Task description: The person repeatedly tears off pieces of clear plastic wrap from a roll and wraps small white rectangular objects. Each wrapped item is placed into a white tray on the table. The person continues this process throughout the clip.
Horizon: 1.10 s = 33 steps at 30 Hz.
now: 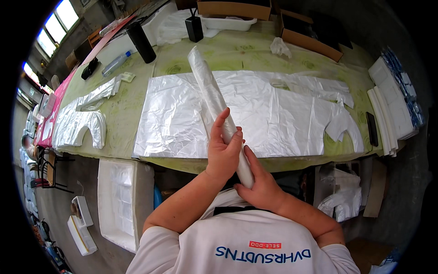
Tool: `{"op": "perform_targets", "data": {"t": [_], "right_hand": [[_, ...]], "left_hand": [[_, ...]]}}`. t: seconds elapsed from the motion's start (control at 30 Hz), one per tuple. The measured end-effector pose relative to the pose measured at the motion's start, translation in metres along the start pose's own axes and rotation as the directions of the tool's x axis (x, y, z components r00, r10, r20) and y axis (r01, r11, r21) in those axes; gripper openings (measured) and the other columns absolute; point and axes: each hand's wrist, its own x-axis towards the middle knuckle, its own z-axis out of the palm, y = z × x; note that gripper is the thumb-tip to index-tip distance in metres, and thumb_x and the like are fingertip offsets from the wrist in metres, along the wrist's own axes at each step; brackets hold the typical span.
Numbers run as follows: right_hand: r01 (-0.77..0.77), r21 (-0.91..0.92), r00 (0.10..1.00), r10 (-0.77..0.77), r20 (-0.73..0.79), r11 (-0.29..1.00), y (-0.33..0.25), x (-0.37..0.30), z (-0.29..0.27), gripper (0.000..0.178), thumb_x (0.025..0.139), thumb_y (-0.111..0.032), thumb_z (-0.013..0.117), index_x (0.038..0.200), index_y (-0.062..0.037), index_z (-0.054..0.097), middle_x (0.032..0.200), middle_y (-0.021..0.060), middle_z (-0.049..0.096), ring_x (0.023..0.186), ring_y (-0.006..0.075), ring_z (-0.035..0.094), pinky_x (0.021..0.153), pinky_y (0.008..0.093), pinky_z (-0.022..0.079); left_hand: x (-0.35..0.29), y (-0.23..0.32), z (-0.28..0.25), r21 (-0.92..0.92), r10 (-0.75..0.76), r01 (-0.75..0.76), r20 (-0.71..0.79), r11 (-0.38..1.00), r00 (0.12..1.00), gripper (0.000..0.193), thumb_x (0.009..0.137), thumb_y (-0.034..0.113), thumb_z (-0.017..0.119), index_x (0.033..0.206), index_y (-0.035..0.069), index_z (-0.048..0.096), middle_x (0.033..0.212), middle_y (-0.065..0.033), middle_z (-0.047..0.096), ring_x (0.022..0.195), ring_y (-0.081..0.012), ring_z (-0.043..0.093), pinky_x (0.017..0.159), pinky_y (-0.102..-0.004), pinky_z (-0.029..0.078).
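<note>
A long roll of thin white plastic slants up and to the left over the table, its lower end close to my body. My left hand is closed around the middle of the roll, thumb on the near side. Lower down, my right hand grips the roll by its bottom end. Beneath the roll, a wide stack of shiny white plastic bags lies flat and creased, with handle-shaped ends toward the right. Another bunch of white plastic bags rests at the table's left.
The table has a green flowered cover. Toward the back stand a black cylinder, a clear bottle, a black box-shaped device and cardboard boxes. White rolls and a phone lie right. A foam box sits below.
</note>
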Motion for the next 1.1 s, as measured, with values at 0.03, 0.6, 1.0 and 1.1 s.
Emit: {"op": "perform_targets", "data": {"t": [0.03,0.6,1.0,1.1], "right_hand": [[-0.021,0.032,1.0,0.02,0.021,0.999,0.001,0.0,-0.002,0.096,0.081,-0.008,0.073,0.162,-0.0108,0.023,0.145,0.0265,0.052,0.128,0.0415,0.057,0.105,0.0411,0.048],[0.085,-0.151,0.996,-0.078,0.053,0.985,0.009,-0.008,-0.012,0.087,0.081,-0.009,0.071,0.159,-0.0155,0.034,0.11,0.0219,0.059,0.095,0.0398,0.063,0.086,0.0427,0.053],[-0.059,-0.304,0.995,0.081,0.059,0.951,0.021,-0.038,-0.044,0.082,0.082,-0.013,0.067,0.158,-0.0206,0.037,0.106,0.0193,0.058,0.092,0.0399,0.063,0.084,0.0444,0.053],[-0.108,-0.316,0.986,0.143,0.09,0.943,0.018,-0.041,-0.048,0.082,0.082,-0.013,0.067,0.158,-0.021,0.038,0.105,0.0187,0.058,0.092,0.0395,0.063,0.084,0.0436,0.053]], "left_hand": [[0.001,0.0,-0.001,0.016,0.016,-0.016,0.006,1.0,1.0,0.069,0.101,0.0,0.056,0.16,0.023,0.028,0.139,-0.0056,0.049,0.114,-0.0137,0.057,0.087,-0.0307,0.055],[0.07,0.023,-0.017,-0.066,0.008,-0.015,-0.11,0.998,0.994,0.065,0.103,0.006,0.049,0.161,0.03,0.031,0.148,-0.0062,0.044,0.101,-0.0167,0.059,0.083,-0.0359,0.058],[0.169,0.036,-0.105,0.364,-0.326,0.302,0.003,0.881,0.946,0.053,0.1,0.035,0.067,0.147,0.017,0.049,0.123,-0.0023,0.058,0.098,-0.012,0.055,0.08,-0.0308,0.049],[0.181,0.048,-0.107,0.456,-0.507,0.407,0.118,0.791,0.854,0.037,0.097,0.04,0.071,0.126,0.017,0.065,0.094,0.0022,0.055,0.083,-0.0096,0.047,0.069,-0.028,0.042]]}}
